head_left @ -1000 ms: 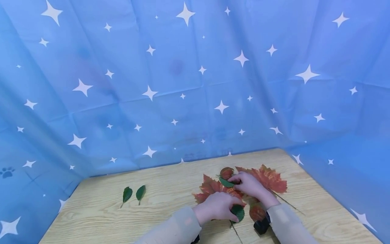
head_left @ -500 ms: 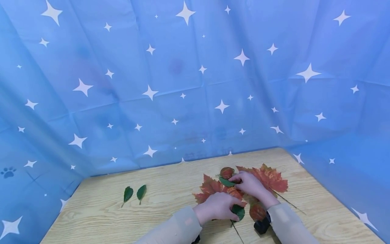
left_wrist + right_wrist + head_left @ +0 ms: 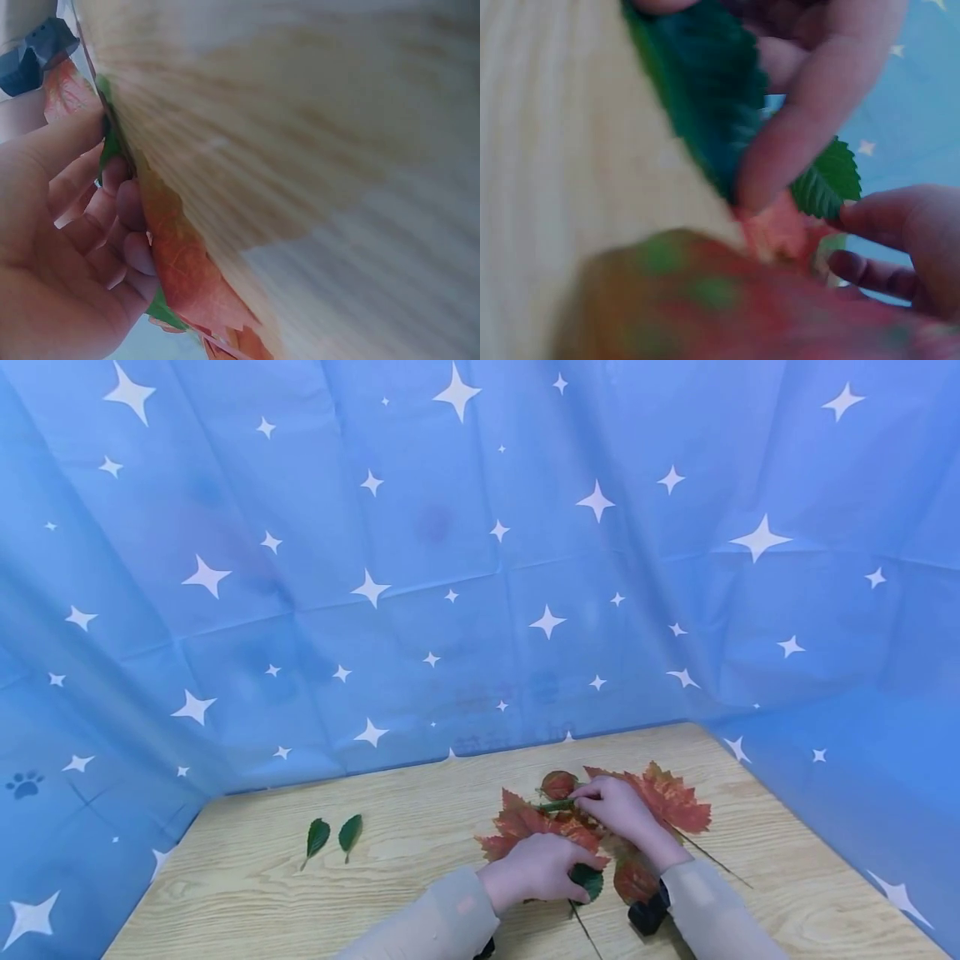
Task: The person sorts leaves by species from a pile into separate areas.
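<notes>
In the head view my left hand (image 3: 536, 864) lies over a red-orange maple leaf (image 3: 517, 817), its thumb and fingertips around a small green leaf (image 3: 588, 882) with toothed edges. The right wrist view shows that leaf (image 3: 705, 90) close up, thumb and finger at its opposite ends. Farther back, my right hand (image 3: 615, 807) pinches another green leaf (image 3: 556, 806) between thumb and forefinger, just above the maple leaf. A rounded orange-red piece (image 3: 558, 785) sits beside those fingertips. Another such piece (image 3: 634, 882) lies under my right forearm.
A second red-orange maple leaf (image 3: 675, 800) with a thin dark stem lies to the right. Two green leaves (image 3: 318, 837) lie apart at the left of the wooden table (image 3: 255, 893). A blue curtain (image 3: 420, 560) with white stars hangs behind.
My right fingers have lifted and turned slightly to the right, and the green leaf they pinch has tipped from flat to nearly edge-on. The left hand stays in place.
</notes>
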Motion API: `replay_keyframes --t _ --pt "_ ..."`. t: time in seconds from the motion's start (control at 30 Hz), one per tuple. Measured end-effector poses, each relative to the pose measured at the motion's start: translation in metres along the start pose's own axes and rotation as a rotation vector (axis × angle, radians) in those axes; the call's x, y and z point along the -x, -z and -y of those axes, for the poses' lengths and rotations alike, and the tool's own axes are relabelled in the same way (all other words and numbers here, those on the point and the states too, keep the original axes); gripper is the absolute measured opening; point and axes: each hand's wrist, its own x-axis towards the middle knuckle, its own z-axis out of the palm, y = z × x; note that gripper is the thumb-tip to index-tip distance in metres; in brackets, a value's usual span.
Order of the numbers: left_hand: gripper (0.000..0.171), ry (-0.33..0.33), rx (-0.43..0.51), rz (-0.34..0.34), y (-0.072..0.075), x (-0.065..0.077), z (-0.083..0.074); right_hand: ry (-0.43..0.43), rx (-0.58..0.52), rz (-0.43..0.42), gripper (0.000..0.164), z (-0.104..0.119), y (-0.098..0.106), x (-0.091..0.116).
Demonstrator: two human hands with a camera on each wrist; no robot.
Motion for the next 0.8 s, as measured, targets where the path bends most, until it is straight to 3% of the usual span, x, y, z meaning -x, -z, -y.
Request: replay_keyframes --t 0.2,0.4,0.57,0.67,0.8 --pt "0.040 -0.008 0.009 -0.008 0.003 0.002 -0.004 0.029 0.035 -0.015 0.015 0.002 0.017 -0.002" --pt "0.038 -0.006 0.089 0.001 0.006 0.007 -0.005 0.021 0.030 0.084 0.024 0.005 0.030 0.002" --pt "0.036 -0.011 0.100 -0.014 0.005 0.011 -0.004 -0.054 0.102 0.149 0.035 0.005 0.028 0.004" --pt "0.036 -0.004 0.084 -0.025 0.004 0.013 -0.003 -0.075 0.104 0.159 0.032 0.004 0.024 0.005" --pt "0.037 -0.011 0.070 -0.026 0.003 0.017 -0.003 -0.042 0.035 0.185 0.022 0.001 0.018 0.005"
